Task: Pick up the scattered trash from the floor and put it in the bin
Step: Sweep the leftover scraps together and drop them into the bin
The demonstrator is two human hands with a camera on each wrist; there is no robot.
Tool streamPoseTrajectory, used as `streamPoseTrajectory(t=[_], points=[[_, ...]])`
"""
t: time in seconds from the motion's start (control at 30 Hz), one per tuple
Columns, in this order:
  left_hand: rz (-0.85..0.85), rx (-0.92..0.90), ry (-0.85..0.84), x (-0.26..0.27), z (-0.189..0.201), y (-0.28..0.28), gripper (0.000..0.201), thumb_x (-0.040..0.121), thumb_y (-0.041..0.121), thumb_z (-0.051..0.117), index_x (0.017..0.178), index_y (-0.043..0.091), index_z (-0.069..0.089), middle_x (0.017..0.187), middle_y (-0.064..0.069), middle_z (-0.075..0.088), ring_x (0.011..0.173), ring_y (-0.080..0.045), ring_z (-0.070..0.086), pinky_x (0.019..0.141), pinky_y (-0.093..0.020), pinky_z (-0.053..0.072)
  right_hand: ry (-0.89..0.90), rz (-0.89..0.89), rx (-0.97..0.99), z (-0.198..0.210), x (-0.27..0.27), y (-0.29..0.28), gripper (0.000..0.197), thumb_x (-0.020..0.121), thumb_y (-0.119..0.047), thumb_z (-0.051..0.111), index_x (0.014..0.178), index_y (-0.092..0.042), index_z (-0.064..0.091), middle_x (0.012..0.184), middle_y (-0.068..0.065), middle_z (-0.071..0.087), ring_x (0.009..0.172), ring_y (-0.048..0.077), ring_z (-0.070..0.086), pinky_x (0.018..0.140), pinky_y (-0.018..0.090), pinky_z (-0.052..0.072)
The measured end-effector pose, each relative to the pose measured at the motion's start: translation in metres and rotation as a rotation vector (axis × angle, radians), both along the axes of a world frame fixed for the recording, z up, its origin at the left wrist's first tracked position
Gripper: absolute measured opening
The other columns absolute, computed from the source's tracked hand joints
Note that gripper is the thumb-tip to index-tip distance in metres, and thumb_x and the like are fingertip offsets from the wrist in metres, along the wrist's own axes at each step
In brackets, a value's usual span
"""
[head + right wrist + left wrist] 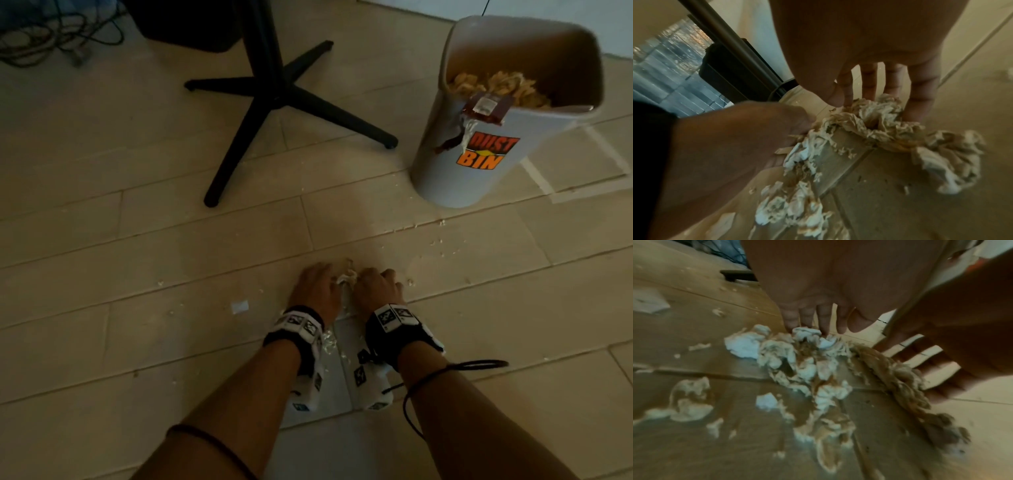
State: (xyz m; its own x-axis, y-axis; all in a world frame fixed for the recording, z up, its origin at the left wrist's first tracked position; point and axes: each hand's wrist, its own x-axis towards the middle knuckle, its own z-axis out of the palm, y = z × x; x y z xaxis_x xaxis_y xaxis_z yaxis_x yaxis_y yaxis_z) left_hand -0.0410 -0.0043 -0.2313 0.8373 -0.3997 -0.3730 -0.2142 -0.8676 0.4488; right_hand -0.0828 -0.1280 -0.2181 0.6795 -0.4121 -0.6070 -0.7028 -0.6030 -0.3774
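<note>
Plank floor (pixel 137 240) holds crumpled, shredded, pale paper trash (pixel 797 363).

From my seat I see a floor (pixel 137 240) of pale wood-look planks, laid in long rows with thin dark seams. A black stand (pixel 274 99) rests on it with four spread legs, and a dark box (pixel 185 27) sits behind it. A tangle of cables (pixel 51 34) lies at the far left. White tape lines (pixel 537 178) cross the planks on the right. A pale wall (pixel 548 8) closes off the far right. The light is dim.
</note>
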Motion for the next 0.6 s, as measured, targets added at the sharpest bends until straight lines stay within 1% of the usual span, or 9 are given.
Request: streamPoseTrajectory(t=[0.07,0.13,0.17,0.23,0.3,0.4,0.5,0.57,0.6], points=[[0.021,-0.064,-0.06,-0.011,0.007,-0.001,0.045,0.096,0.029,0.041,0.14,0.026,0.042,0.138,-0.01,0.049,0.129,-0.031,0.041,0.107,-0.041,0.036,-0.002,0.018,0.002,0.002,0.002,-0.001,0.04,0.09,-0.043,0.038,0.123,-0.023,0.048,0.134,0.009,0.044,0.118,0.038,0.039,0.084,0.046,0.035],[0.099,-0.086,-0.125,-0.012,0.015,0.009,0.043,0.095,0.028,0.043,0.138,0.023,0.046,0.135,-0.01,0.052,0.127,-0.031,0.042,0.106,-0.041,0.037,-0.004,0.042,0.005,0.01,0.002,-0.004,0.051,0.093,-0.041,0.042,0.141,-0.029,0.034,0.142,0.006,0.035,0.125,0.039,0.036,0.095,0.049,0.037],[0.152,-0.068,-0.144,-0.009,0.018,0.017,0.044,0.095,0.029,0.044,0.138,0.021,0.048,0.135,-0.01,0.053,0.127,-0.031,0.042,0.105,-0.042,0.037,0.001,0.058,0.008,0.015,0.002,-0.006,0.053,0.094,-0.039,0.044,0.145,-0.031,0.03,0.143,0.007,0.032,0.126,0.041,0.035,0.098,0.05,0.037],[0.247,0.045,-0.192,-0.001,0.019,0.04,0.042,0.091,0.033,0.047,0.132,0.024,0.053,0.132,-0.009,0.055,0.124,-0.032,0.044,0.102,-0.043,0.04,-0.011,0.088,0.019,0.016,0.003,-0.008,0.051,0.096,-0.035,0.044,0.146,-0.035,0.03,0.14,0.009,0.031,0.126,0.041,0.035,0.1,0.051,0.037],[0.366,0.174,-0.198,0.002,0.016,0.066,0.041,0.088,0.037,0.048,0.127,0.028,0.055,0.136,-0.007,0.049,0.126,-0.033,0.04,0.101,-0.046,0.038,-0.012,0.128,0.015,0.017,0.004,-0.005,0.048,0.097,-0.034,0.041,0.144,-0.037,0.034,0.138,0.009,0.031,0.126,0.041,0.034,0.1,0.052,0.039],[0.557,0.254,-0.028,-0.003,0.008,0.091,0.045,0.094,0.04,0.042,0.137,0.028,0.042,0.15,-0.004,0.028,0.135,-0.032,0.025,0.106,-0.049,0.03,-0.001,0.164,0.008,0.014,0.005,0.003,0.045,0.098,-0.034,0.04,0.142,-0.036,0.037,0.138,0.008,0.031,0.125,0.04,0.035,0.1,0.053,0.04],[0.498,0.254,-0.034,-0.013,0.007,0.085,0.041,0.096,0.037,0.039,0.134,0.024,0.046,0.145,-0.007,0.033,0.128,-0.033,0.031,0.101,-0.043,0.032,0.007,0.204,0.045,0.015,0.005,0.01,0.044,0.099,-0.035,0.04,0.142,-0.033,0.04,0.14,0.009,0.031,0.127,0.042,0.035,0.103,0.052,0.038],[0.401,0.177,-0.069,-0.022,0.011,0.065,0.038,0.097,0.034,0.04,0.132,0.02,0.048,0.141,-0.01,0.035,0.123,-0.034,0.035,0.097,-0.038,0.035,0.019,0.237,0.078,0.018,0.005,0.012,0.044,0.099,-0.034,0.039,0.143,-0.031,0.04,0.141,0.011,0.03,0.127,0.044,0.034,0.105,0.05,0.035],[0.357,0.141,-0.056,-0.026,0.014,0.053,0.04,0.098,0.034,0.039,0.135,0.02,0.045,0.141,-0.011,0.034,0.123,-0.034,0.034,0.098,-0.037,0.034,0.018,0.238,0.097,0.018,0.005,0.012,0.045,0.099,-0.032,0.039,0.144,-0.03,0.04,0.142,0.012,0.03,0.128,0.044,0.034,0.107,0.049,0.034]])
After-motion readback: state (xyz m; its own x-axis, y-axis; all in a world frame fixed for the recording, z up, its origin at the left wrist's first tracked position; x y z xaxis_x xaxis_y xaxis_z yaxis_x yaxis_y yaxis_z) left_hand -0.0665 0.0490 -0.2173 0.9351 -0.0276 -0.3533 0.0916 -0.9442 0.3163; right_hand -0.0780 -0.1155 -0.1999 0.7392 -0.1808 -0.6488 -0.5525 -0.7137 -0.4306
